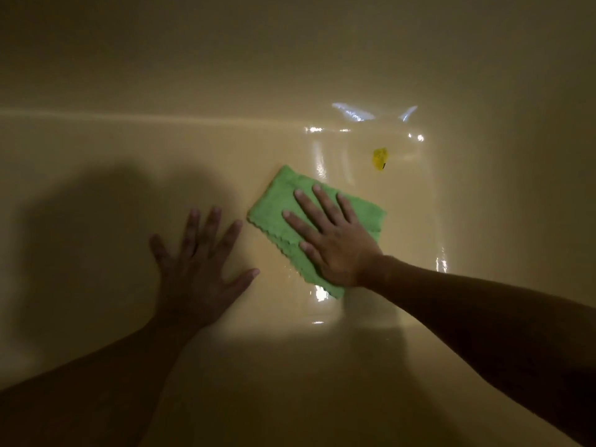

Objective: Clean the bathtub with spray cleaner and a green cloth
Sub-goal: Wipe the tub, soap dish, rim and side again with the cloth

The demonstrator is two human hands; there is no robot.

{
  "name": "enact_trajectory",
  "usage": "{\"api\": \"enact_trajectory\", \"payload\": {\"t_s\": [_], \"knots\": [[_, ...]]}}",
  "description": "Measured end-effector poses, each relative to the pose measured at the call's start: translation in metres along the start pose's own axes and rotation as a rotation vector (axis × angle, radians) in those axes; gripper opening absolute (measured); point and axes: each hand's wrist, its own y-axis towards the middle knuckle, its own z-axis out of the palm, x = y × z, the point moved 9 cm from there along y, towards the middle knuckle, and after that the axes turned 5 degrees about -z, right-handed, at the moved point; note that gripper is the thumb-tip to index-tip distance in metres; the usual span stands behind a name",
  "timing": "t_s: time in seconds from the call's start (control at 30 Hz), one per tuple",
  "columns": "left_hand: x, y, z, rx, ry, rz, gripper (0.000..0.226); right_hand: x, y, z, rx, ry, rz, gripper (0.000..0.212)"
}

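1 grn cloth (277, 204), folded flat, scalloped edges

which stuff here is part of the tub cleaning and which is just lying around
Part of the job: green cloth, pressed flat under the right hand; bathtub; left hand, flat on the tub floor.
Lying about: small yellow object beyond the cloth, untouched.

Dim, yellowish light; a bright patch glares off the wet bathtub (403, 221), heavy shadow at left, edges soft and dark.
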Motion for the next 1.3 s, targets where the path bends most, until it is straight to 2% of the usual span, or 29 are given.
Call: {"api": "enact_trajectory", "payload": {"t_s": [0.13, 0.2, 0.33, 0.47, 0.63, 0.77, 0.93, 1.03, 1.3], "knots": [[0.007, -0.006, -0.002, 0.001, -0.007, -0.008, 0.091, 0.023, -0.061, 0.022, 0.127, -0.054, -0.164, 0.061], [0.01, -0.009, -0.004, 0.002, -0.006, -0.019, 0.092, 0.017, -0.093, 0.032, 0.181, -0.062, -0.174, 0.061], [0.022, -0.014, -0.003, 0.019, -0.004, -0.033, 0.093, -0.023, -0.134, 0.04, 0.213, -0.018, -0.016, 0.062], [0.034, -0.02, -0.003, 0.027, -0.005, -0.024, 0.092, -0.059, -0.137, 0.034, 0.217, 0.071, 0.192, 0.064], [0.047, -0.02, -0.004, 0.04, -0.012, -0.023, 0.092, -0.098, -0.09, 0.015, 0.11, 0.177, 0.457, 0.068], [0.058, -0.019, -0.006, 0.033, -0.002, -0.028, 0.091, -0.105, -0.02, -0.008, 0.041, 0.196, 0.526, 0.069], [0.083, -0.014, -0.003, 0.047, 0.027, -0.039, 0.09, -0.068, 0.062, -0.032, -0.017, 0.141, 0.452, 0.067], [0.114, -0.011, -0.002, 0.055, 0.012, -0.123, 0.089, -0.031, 0.098, -0.036, -0.04, 0.095, 0.362, 0.064], [0.142, -0.015, -0.003, 0.071, -0.006, -0.177, 0.09, 0.119, 0.12, -0.018, 0.008, 0.001, -0.098, 0.062]]}}
